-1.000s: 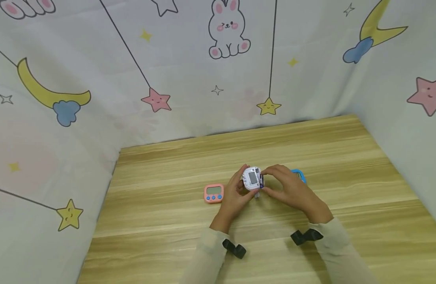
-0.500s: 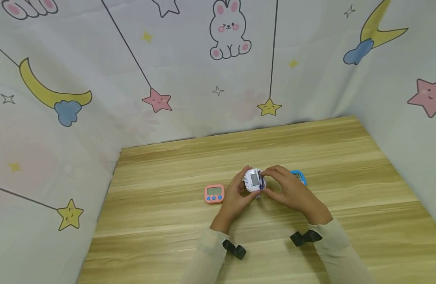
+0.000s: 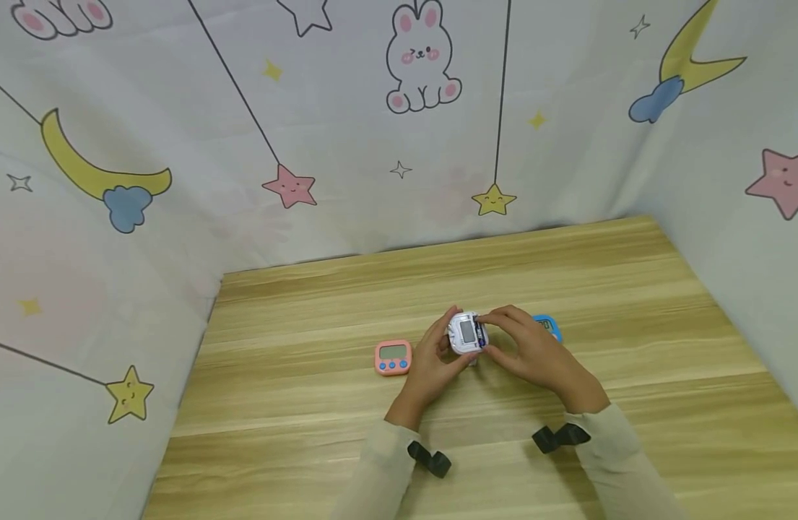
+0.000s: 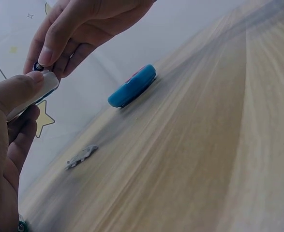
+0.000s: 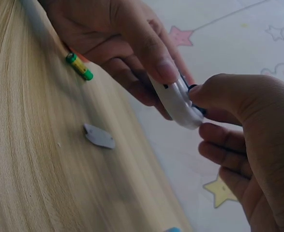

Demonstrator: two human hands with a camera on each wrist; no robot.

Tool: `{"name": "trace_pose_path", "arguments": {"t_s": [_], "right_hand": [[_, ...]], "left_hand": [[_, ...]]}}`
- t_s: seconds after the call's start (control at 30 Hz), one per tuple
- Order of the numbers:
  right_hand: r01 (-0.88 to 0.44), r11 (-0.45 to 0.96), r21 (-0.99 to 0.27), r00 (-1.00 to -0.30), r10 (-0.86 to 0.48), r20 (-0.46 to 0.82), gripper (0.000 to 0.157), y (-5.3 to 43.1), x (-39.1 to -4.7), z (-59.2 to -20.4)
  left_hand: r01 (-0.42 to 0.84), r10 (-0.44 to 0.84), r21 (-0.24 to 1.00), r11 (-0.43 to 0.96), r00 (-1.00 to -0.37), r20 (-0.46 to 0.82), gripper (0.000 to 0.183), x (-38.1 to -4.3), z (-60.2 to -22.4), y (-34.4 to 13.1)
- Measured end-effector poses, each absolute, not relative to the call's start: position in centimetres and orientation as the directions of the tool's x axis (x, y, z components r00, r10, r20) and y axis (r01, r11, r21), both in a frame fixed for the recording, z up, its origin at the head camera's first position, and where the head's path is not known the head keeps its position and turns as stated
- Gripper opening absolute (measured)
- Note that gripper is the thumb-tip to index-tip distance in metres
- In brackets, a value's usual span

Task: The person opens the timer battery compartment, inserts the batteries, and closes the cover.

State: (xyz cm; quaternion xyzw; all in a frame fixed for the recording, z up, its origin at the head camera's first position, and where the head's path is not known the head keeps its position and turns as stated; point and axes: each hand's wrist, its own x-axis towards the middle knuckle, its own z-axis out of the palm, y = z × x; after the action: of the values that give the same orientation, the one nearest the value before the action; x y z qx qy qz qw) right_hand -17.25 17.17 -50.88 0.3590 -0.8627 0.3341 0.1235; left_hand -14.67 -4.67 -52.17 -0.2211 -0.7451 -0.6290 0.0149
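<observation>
A white digital timer point(image 3: 466, 332) is gripped by my left hand point(image 3: 431, 370), fingers behind it and thumb on its near edge. Its battery slot runs along the right side. At that slot, my right hand point(image 3: 535, 354) pinches a dark battery point(image 3: 482, 334) between thumb and forefinger, its end point(image 4: 38, 66) showing above the timer's edge in the left wrist view. My left thumb point(image 5: 167, 71) lies on the white casing in the right wrist view. On the table below is a small grey-white battery cover point(image 5: 99, 137).
A pink timer point(image 3: 393, 352) with blue buttons lies left of my left hand. Partly behind my right hand lies a blue timer point(image 3: 549, 325). A green and yellow battery point(image 5: 79, 66) rests on the wooden table point(image 3: 295, 390), which patterned cloth point(image 3: 347, 130) surrounds.
The dark battery has gone from standing out at the timer's edge to lying along the slot. Both hands keep their hold; the timer shifts slightly in the head view.
</observation>
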Motion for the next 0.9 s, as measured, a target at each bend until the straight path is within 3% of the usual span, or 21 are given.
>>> {"name": "trace_pose_path", "arguments": {"t_s": [0.3,0.5,0.9], "right_hand": [[-0.7,0.519,-0.491,-0.714,-0.534,0.453,0.044,17.2,-17.3,-51.0],[-0.688,0.505,-0.521,-0.723,-0.532,0.44,0.043,17.3,-17.3,-51.1],[-0.655,0.496,-0.57,-0.751,-0.511,0.419,0.044,17.4,-17.3,-51.2]], "left_hand": [[0.32,0.303,0.941,0.114,-0.913,0.274,0.079,-14.8,-52.5,-4.7],[0.277,0.291,0.954,0.113,-0.927,0.235,0.084,-15.7,-54.8,-4.6],[0.32,0.29,0.944,0.077,-0.914,0.286,0.085,-16.1,-55.6,-4.6]]}}
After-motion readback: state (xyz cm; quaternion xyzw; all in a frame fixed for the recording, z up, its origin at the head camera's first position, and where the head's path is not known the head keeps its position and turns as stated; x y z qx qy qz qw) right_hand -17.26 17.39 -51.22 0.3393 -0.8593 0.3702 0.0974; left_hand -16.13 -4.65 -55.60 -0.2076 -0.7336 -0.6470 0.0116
